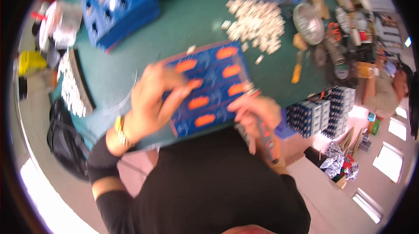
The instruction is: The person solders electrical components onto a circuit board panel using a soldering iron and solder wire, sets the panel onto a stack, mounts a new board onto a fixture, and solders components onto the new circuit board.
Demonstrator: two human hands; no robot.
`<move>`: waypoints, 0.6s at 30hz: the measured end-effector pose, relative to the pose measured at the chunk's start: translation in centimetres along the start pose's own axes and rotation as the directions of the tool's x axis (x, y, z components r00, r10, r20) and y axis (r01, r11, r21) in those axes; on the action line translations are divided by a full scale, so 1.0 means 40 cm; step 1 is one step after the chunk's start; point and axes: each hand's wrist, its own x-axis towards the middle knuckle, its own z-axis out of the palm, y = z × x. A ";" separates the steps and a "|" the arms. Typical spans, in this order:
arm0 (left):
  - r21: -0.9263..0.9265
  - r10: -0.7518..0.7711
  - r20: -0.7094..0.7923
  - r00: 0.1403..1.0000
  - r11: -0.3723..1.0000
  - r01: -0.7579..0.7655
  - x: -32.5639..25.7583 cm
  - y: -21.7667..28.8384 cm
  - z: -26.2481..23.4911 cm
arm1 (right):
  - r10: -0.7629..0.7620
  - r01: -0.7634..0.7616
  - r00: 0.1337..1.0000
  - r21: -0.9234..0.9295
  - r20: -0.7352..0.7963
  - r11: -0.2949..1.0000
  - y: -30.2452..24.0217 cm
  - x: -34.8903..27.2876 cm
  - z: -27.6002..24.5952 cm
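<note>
Blue panel [213, 82] is overlapped leftward by left hand [152, 96], pinch unclear; orange-grey tool [268, 140] is clasped by right hand [259, 111], lower-right edge.

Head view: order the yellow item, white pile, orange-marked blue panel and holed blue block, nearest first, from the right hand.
1. Blue panel: right hand's left.
2. White pile: ahead, beyond panel.
3. Holed blue block: upper left.
4. Yellow item: far left.
</note>
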 end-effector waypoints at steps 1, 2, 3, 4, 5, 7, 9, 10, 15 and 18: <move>-0.080 -0.093 0.029 0.995 0.992 0.095 -0.004 0.013 -0.004 | -0.181 0.186 0.981 -0.081 0.063 0.979 0.016 0.030 0.002; -0.103 -0.100 0.026 0.995 0.989 0.102 -0.016 0.014 -0.001 | -0.168 0.175 0.982 -0.076 0.090 0.982 0.010 0.047 0.007; -0.145 -0.152 0.013 0.988 0.978 0.153 -0.032 0.024 0.001 | -0.151 0.160 0.981 -0.061 0.124 0.985 -0.006 0.057 0.021; -0.153 -0.171 0.045 0.984 0.973 0.176 -0.026 0.042 0.004 | -0.129 0.131 0.987 -0.018 0.092 0.991 -0.017 0.065 0.039; -0.162 -0.166 0.068 0.984 0.971 0.175 -0.028 0.052 0.012 | -0.101 0.099 0.993 0.031 0.064 0.995 -0.029 0.070 0.058; -0.146 -0.180 0.175 0.968 0.967 0.207 -0.022 0.079 0.013 | 0.013 -0.014 1.000 0.206 0.006 0.979 -0.037 0.069 0.099; -0.151 -0.182 0.135 0.974 0.968 0.202 -0.033 0.077 0.029 | -0.044 0.040 0.999 0.205 0.016 0.978 -0.022 0.065 0.120; -0.149 -0.179 0.133 0.975 0.969 0.198 -0.034 0.076 0.028 | -0.011 0.006 1.000 0.260 0.016 0.966 -0.023 0.063 0.126; -0.163 -0.215 0.165 0.963 0.957 0.241 -0.037 0.080 0.018 | 0.116 -0.128 0.992 0.358 0.054 0.925 -0.043 0.058 0.130; -0.119 -0.293 0.225 0.929 0.938 0.325 -0.063 0.093 -0.002 | 0.157 -0.176 0.984 0.428 0.080 0.886 -0.056 0.041 0.144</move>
